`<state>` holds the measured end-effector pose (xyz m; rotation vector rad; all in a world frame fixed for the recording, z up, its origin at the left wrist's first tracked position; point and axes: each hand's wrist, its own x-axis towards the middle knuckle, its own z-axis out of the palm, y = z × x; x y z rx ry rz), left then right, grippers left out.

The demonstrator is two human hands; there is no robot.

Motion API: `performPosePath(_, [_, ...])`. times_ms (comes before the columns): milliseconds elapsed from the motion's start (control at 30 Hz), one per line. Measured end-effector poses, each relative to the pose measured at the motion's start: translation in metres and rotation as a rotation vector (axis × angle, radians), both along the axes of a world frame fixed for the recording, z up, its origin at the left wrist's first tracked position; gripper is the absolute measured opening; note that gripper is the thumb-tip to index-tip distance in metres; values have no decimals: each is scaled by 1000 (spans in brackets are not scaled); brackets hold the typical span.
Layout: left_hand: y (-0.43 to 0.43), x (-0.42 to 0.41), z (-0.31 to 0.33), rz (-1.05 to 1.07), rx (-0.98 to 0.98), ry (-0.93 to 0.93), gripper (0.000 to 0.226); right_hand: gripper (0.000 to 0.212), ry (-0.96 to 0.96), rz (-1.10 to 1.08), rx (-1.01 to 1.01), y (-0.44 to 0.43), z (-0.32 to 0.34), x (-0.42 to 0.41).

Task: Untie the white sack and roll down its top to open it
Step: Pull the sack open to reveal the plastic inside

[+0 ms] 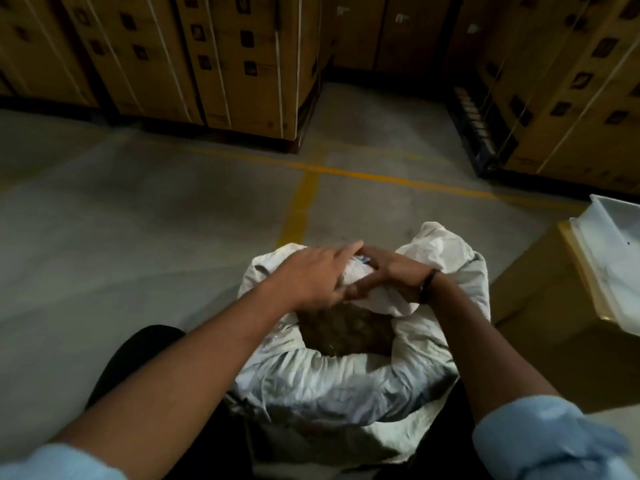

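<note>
White sack was my landmark: it stood upright on the grey floor directly below the camera, between the person's legs, mouth facing up. Left of the sack, only bare floor and a dark trouser leg; far beyond it on that side, strapped cardboard boxes on a pallet. Left hand sat over the sack's far rim, fingers spread fairly wide and index pointing away, palm down on the fabric; I couldn't tell whether it pinched anything. The mouth looked already open on the near side, brownish contents showing, so I judged the tie undone and the rolling step underway. Right hand was closed on a bunched fold of the sack's top at the far-right rim, thumb crossing toward the left hand, dark band on the wrist. Key relation: the unrolled fabric lay on the far side of the mouth, under and just beyond both hands, near rim already cuffed down, so I figured the next move meant pushing that far fold outward and down. Both hands were about equally near it; the right had the grip. Right of the sack, a brown carton close by with a pale tray on top, near enough to crowd the right elbow. Yellow floor lines ran beyond the sack.
</note>
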<state>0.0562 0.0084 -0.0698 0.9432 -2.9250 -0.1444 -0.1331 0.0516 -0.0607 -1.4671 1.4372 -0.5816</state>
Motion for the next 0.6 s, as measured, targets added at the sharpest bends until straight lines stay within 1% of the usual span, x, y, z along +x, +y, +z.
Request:
performPosePath(33, [-8, -1, 0, 56, 39, -10, 75, 68, 117, -10, -110, -1, -3, 3])
performPosePath(67, [-17, -1, 3, 117, 122, 4, 64, 78, 293, -11, -227, 1, -5, 5])
performPosePath(100, [-28, -1, 6, 186, 257, 43, 52, 87, 482, -25, -348, 0, -9, 5])
performPosePath(133, [-39, 2, 10, 248, 420, 111, 50, 95, 679, -25, -444, 0, -11, 5])
performPosePath(167, [-49, 6, 13, 301, 581, 179, 57, 101, 847, -19, -488, 0, -13, 2])
performPosePath(200, [-55, 12, 17, 352, 719, 214, 63, 105, 962, -5, -489, 1, -16, 1])
performPosePath(233, [-60, 18, 18, 390, 837, 242, 62, 105, 1041, 6, -467, 2, -22, 0])
performPosePath(300, [-66, 28, 18, 450, 1055, 306, 50, 95, 1129, -42, -445, 2, -38, 2])
performPosePath(367, [-76, 39, 17, 514, 1267, 437, 43, 80, 1120, -184, -469, -1, -49, 0])
performPosePath(400, [-83, 46, 16, 520, 1364, 514, 45, 73, 1087, -255, -456, -4, -49, -3])
performPosePath(433, [-92, 52, 14, 512, 1456, 600, 49, 68, 1024, -309, -402, -5, -47, -7])
performPosePath(467, [-98, 58, 12, 520, 1511, 660, 50, 65, 911, -351, -328, -5, -42, -12])
performPosePath(500, [-103, 61, 12, 550, 1483, 671, 49, 60, 777, -388, -248, -5, -35, -17])
performPosePath(533, [-106, 62, 10, 571, 1314, 630, 43, 51, 658, -398, -172, -5, -32, -23])
performPosePath(567, [-108, 61, 7, 559, 1008, 525, 38, 44, 578, -375, -99, -6, -29, -30])
performPosePath(600, [-108, 58, 6, 543, 617, 402, 37, 43, 504, -341, -23, -7, -27, -36])
